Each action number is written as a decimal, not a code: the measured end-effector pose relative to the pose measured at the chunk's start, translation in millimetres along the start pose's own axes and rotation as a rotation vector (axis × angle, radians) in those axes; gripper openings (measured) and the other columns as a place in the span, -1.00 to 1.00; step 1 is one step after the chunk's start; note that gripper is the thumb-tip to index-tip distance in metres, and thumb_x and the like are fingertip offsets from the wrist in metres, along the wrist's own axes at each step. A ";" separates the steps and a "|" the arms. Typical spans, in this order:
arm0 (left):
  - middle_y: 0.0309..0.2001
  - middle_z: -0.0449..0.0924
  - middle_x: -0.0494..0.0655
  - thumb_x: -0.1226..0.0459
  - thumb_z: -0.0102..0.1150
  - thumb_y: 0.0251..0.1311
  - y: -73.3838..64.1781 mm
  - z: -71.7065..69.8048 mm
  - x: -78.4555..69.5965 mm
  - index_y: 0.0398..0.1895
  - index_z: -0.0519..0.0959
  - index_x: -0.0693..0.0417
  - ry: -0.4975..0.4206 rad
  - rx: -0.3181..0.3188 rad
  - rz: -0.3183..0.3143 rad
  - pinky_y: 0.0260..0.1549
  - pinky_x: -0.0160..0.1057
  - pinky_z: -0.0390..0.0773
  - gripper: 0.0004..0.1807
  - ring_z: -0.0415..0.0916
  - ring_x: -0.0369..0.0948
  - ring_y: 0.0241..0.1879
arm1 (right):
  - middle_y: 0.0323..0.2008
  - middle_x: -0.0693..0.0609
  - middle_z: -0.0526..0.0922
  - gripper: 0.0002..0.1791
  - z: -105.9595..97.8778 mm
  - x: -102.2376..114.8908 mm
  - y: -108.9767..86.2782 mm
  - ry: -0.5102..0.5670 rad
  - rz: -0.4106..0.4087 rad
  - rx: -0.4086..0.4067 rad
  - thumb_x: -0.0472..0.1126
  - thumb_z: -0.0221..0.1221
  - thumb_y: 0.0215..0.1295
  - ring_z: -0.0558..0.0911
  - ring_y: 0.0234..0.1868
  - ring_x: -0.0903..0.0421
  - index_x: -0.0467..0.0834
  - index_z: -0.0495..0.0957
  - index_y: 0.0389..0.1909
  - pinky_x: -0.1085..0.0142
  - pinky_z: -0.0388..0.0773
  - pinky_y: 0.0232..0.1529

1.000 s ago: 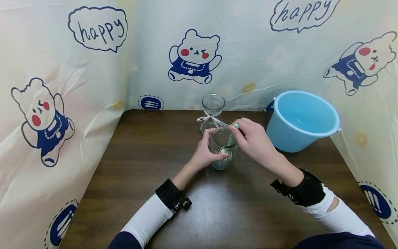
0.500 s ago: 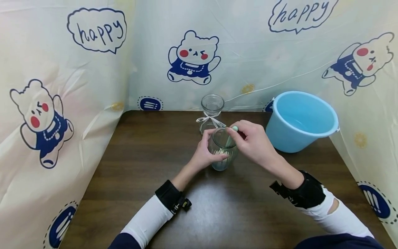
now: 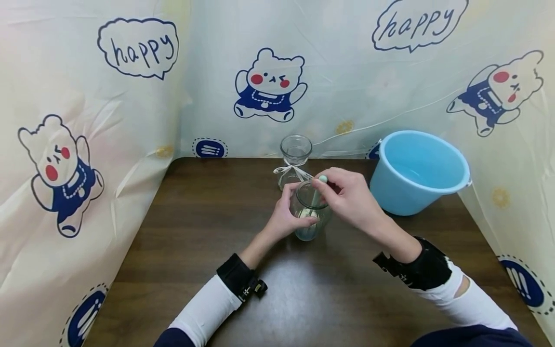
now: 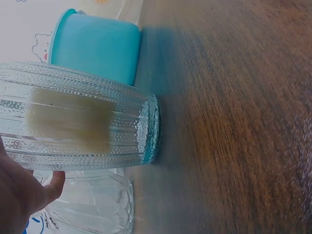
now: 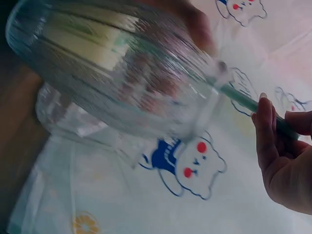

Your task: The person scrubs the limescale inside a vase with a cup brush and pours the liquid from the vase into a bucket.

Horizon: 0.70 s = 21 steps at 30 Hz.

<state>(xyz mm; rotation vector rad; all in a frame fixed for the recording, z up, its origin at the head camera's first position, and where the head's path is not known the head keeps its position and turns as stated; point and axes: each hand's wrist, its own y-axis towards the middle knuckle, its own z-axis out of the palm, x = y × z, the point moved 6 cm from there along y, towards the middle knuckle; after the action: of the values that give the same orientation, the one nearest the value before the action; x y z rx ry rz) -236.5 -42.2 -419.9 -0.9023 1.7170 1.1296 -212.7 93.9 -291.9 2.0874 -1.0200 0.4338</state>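
Note:
My left hand [image 3: 289,212] grips a ribbed clear glass vase [image 4: 131,122] by its side, thumb across the front and fingers behind. In the head view, my right hand [image 3: 349,193] pinches the green handle [image 5: 241,100] of a sponge brush just above the vase's rim. The handle slants down through the mouth. Inside the glass sits its pale yellowish sponge head [image 5: 85,39], seen blurred through the ribs. Close behind the vase stands a second glass vase [image 3: 296,146] with a white ribbon bow [image 3: 291,169] round its neck.
A light blue bucket [image 3: 416,193] stands at the back right, beyond my right hand. The dark wooden table [image 3: 182,231] runs back to a curtain [image 3: 208,86] printed with bears, which also closes both sides.
The brush handle's top has shifted slightly left and tilted more upright, with my right hand moving along. My left hand keeps its grip on the vase.

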 end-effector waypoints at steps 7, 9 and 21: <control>0.15 0.50 0.11 0.31 0.48 -0.13 -0.9 -0.1 0.5 0.29 0.18 0.12 -0.003 0.006 -0.016 0.02 -0.03 0.53 -0.11 0.48 -0.14 0.02 | -0.52 0.11 0.54 -0.80 6.5 -0.8 2.7 -0.006 -0.026 0.021 -0.11 0.15 0.37 0.47 -0.55 0.30 -0.11 0.65 -0.38 0.36 0.49 -0.57; 0.13 0.51 0.14 0.32 0.49 -0.15 -0.3 0.1 1.5 0.28 0.18 0.13 -0.005 -0.002 -0.010 0.01 0.02 0.53 -0.10 0.48 -0.11 0.02 | -0.51 0.10 0.56 -0.79 2.5 -0.5 3.5 0.009 -0.020 0.000 -0.09 0.15 0.37 0.50 -0.54 0.31 -0.11 0.66 -0.34 0.35 0.52 -0.55; 0.15 0.51 -0.10 0.20 0.52 -0.16 4.6 3.7 37.0 0.28 0.18 -0.18 -0.019 0.003 -0.012 0.00 -0.11 0.54 -0.09 0.48 -0.25 0.03 | -0.41 0.09 0.57 -0.86 15.3 -8.8 2.1 -0.054 -0.050 0.088 -0.18 0.16 0.36 0.50 -0.51 0.31 -0.14 0.64 -0.24 0.37 0.54 -0.50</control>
<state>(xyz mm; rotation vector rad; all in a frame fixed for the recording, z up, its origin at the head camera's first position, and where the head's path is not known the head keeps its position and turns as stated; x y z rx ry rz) -253.0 -41.1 -453.5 -0.8966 1.6955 1.1237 -220.2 86.1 -306.0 2.2087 -0.9929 0.4054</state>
